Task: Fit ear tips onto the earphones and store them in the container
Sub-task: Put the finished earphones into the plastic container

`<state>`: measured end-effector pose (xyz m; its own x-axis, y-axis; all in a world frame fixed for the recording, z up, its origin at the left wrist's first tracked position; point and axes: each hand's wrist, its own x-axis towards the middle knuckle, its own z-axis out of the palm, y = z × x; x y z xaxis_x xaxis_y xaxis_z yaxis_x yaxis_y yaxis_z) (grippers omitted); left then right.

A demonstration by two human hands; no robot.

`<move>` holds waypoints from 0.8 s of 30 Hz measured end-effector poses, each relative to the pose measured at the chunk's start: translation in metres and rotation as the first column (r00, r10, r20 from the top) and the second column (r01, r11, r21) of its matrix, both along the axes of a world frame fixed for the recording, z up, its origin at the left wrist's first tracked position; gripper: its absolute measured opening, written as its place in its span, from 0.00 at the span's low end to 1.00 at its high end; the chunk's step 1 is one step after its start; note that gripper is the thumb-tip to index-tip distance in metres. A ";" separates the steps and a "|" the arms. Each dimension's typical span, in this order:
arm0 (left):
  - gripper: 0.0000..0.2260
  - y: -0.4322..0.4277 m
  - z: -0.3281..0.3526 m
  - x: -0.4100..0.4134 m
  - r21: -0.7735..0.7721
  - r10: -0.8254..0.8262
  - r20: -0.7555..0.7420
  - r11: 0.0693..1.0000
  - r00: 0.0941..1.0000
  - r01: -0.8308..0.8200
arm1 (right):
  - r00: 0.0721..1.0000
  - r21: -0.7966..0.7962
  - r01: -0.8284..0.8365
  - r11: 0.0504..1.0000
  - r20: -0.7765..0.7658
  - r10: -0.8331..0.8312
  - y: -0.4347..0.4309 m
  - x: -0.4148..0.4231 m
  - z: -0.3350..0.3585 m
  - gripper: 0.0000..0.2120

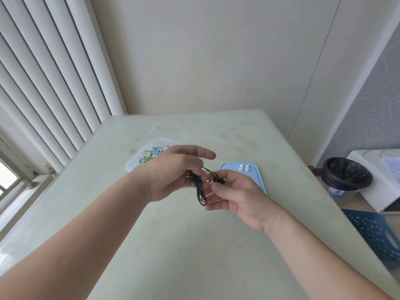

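Left hand (173,172): it is gripping the bundled cord of the black earphones (200,192), fingers curled round it with the forefinger sticking out straight, likely so the loose cord is not dangling while the buds get worked on.
Right hand (237,198): thumb and fingertips are pinching a black bud (221,181) at the cord's end, holding it up in plain sight, I'd say ready to take a tip.
Ear tips (244,167): four small white ones are sitting on the blue tray (259,180), just beyond the right hand and within easy reach. None is on the bud as far as I can tell.
Container (135,162): the clear tub is sitting behind the left hand, holding green and blue corded sets (149,158), seemingly finished ones.
Table (194,252): both hands are hovering above it, keeping the earphones clear of its top.
Bin (346,176): it is standing on the floor off to the right, playing no part.
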<state>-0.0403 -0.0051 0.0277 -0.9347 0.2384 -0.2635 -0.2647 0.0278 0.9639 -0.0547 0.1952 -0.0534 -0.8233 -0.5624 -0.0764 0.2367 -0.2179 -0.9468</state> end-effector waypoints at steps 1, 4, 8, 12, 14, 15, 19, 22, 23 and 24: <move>0.16 0.001 -0.005 -0.001 -0.025 0.009 -0.005 1.000 1.000 -0.009 | 0.999 -0.033 0.024 0.999 0.038 -0.023 0.003 0.000 0.001 0.12; 0.06 0.008 -0.024 -0.002 -0.167 0.052 -0.086 0.984 0.995 -0.066 | 0.988 -0.031 0.136 0.990 0.072 -0.134 0.008 -0.003 0.001 0.15; 0.05 0.017 -0.047 0.000 -0.302 0.036 -0.254 0.946 0.967 -0.114 | 0.983 0.059 0.185 0.981 0.004 -0.186 0.015 -0.005 0.000 0.16; 0.08 0.024 -0.063 -0.002 -0.380 -0.058 -0.397 0.919 0.916 -0.106 | 0.980 0.134 0.197 0.971 -0.036 -0.194 0.020 -0.007 -0.003 0.14; 0.09 0.028 -0.069 -0.003 -0.396 -0.050 -0.448 0.906 0.893 -0.149 | 0.978 0.161 0.207 0.965 -0.052 -0.201 0.020 -0.009 -0.004 0.09; 0.11 0.029 -0.071 -0.003 -0.403 -0.046 -0.466 0.900 0.883 -0.166 | 0.975 0.177 0.220 0.959 -0.064 -0.212 0.021 -0.009 -0.003 0.07; 0.16 0.033 -0.080 -0.008 -0.485 -0.162 -0.554 0.860 0.817 -0.159 | 0.971 0.241 0.238 0.941 -0.091 -0.223 0.024 -0.011 -0.006 0.06; 0.15 0.038 -0.084 -0.012 -0.487 -0.161 -0.572 0.856 0.804 -0.175 | 0.979 0.244 0.198 0.949 -0.091 -0.181 0.026 -0.010 -0.006 0.08; 0.12 0.039 -0.088 -0.015 -0.443 -0.098 -0.549 0.876 0.830 -0.190 | 0.981 0.234 0.188 0.954 -0.082 -0.174 0.027 -0.011 -0.008 0.09; 0.10 0.040 -0.089 -0.016 -0.391 -0.035 -0.520 0.898 0.853 -0.201 | 0.981 0.221 0.194 0.956 -0.064 -0.184 0.027 -0.012 -0.008 0.10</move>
